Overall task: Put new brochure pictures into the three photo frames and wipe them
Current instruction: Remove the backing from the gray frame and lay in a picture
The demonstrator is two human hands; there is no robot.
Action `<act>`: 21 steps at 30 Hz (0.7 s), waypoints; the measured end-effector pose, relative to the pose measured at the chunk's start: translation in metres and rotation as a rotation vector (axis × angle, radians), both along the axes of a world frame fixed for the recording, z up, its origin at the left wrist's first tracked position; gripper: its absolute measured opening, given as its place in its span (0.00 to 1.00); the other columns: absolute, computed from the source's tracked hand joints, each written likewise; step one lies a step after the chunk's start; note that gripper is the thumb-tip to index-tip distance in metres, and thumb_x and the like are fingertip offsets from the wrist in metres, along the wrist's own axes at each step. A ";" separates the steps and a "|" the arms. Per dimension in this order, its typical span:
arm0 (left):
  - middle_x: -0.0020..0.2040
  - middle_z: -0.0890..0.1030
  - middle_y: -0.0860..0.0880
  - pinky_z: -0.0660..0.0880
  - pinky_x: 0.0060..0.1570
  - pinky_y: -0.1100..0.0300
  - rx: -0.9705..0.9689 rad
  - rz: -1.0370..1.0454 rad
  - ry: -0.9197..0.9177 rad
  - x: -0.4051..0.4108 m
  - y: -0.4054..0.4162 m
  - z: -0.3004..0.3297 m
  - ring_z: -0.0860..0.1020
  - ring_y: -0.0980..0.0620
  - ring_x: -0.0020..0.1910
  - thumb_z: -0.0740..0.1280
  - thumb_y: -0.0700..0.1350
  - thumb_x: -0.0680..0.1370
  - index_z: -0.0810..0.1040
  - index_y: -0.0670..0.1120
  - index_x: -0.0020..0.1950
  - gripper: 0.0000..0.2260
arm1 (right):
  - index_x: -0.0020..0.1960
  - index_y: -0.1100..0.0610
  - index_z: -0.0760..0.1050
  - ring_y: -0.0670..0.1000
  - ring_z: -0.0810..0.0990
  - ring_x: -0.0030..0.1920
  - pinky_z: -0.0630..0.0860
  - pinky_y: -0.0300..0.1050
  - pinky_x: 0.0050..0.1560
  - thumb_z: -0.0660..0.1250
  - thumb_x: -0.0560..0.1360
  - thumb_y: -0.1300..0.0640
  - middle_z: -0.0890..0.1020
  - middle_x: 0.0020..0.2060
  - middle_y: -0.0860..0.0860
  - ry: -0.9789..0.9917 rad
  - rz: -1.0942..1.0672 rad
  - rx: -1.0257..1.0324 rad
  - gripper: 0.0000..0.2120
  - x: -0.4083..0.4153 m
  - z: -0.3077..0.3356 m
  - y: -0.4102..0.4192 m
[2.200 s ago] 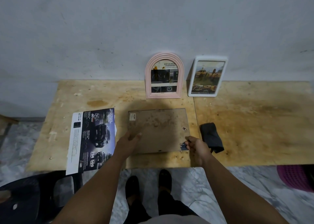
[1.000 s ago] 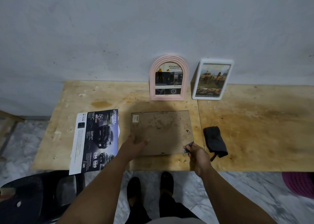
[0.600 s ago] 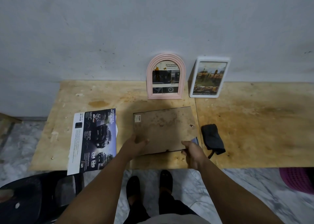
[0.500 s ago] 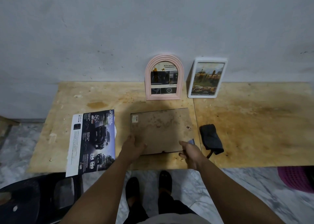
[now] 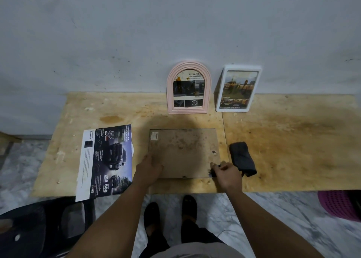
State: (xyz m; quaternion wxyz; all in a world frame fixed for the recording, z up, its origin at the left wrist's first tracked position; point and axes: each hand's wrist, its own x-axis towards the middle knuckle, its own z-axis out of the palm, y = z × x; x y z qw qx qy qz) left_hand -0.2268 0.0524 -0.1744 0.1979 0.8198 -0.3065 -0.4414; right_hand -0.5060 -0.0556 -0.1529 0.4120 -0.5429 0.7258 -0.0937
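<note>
Working: we hold third frame (image 5: 183, 153) face-down on table (image 5: 293, 140), backing up.
Left hand (image 5: 149, 167): fingers flat, pressing near-left corner.
Right hand (image 5: 227, 172): pinching a small dark clip (image 5: 212, 173) at near-right corner.
Axis: long side runs left-right, between both hands.
Brochure (image 5: 106, 160): just left, nearer left hand.
Cloth (image 5: 242, 159): just beside right hand.

Plain domestic or back-room workspace, not a fitted shop: bare stained plywood counter (image 5: 293, 140) pushed against a scuffed, unpainted-looking grey wall (image 5: 175, 32), marbled tile floor (image 5: 293, 228) below, dark plastic chair (image 5: 39, 228) at left, purple plastic basket (image 5: 340, 205) at right.
</note>
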 end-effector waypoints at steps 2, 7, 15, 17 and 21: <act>0.81 0.63 0.45 0.70 0.69 0.47 -0.006 0.009 0.011 0.003 0.000 -0.001 0.66 0.41 0.77 0.67 0.53 0.81 0.55 0.47 0.84 0.35 | 0.54 0.59 0.80 0.56 0.81 0.47 0.74 0.48 0.45 0.73 0.76 0.46 0.84 0.42 0.52 -0.030 0.002 -0.001 0.17 0.001 0.004 -0.007; 0.80 0.65 0.46 0.72 0.69 0.47 0.003 0.030 0.036 0.009 0.001 -0.003 0.68 0.42 0.76 0.68 0.55 0.80 0.56 0.50 0.84 0.36 | 0.61 0.66 0.80 0.55 0.79 0.43 0.73 0.48 0.48 0.71 0.79 0.54 0.85 0.48 0.60 -0.082 0.035 -0.012 0.17 0.007 0.008 -0.012; 0.80 0.66 0.46 0.71 0.69 0.49 0.013 -0.007 0.007 0.011 0.003 -0.004 0.68 0.42 0.76 0.68 0.57 0.80 0.55 0.50 0.84 0.36 | 0.48 0.65 0.82 0.55 0.80 0.49 0.72 0.46 0.51 0.74 0.77 0.57 0.84 0.44 0.56 -0.201 -0.207 0.029 0.10 0.004 -0.012 -0.022; 0.80 0.66 0.46 0.71 0.68 0.49 0.021 -0.013 -0.008 0.011 0.003 -0.003 0.68 0.42 0.76 0.68 0.57 0.81 0.54 0.50 0.84 0.37 | 0.49 0.66 0.82 0.55 0.79 0.48 0.70 0.45 0.50 0.73 0.78 0.58 0.83 0.45 0.57 -0.210 -0.222 0.066 0.10 0.001 -0.017 -0.024; 0.80 0.67 0.47 0.70 0.69 0.51 0.008 0.004 0.008 0.010 0.005 -0.002 0.69 0.44 0.76 0.68 0.56 0.80 0.52 0.50 0.84 0.38 | 0.53 0.65 0.77 0.58 0.78 0.49 0.70 0.47 0.50 0.69 0.81 0.58 0.81 0.46 0.58 -0.251 -0.283 0.087 0.09 -0.006 -0.027 -0.032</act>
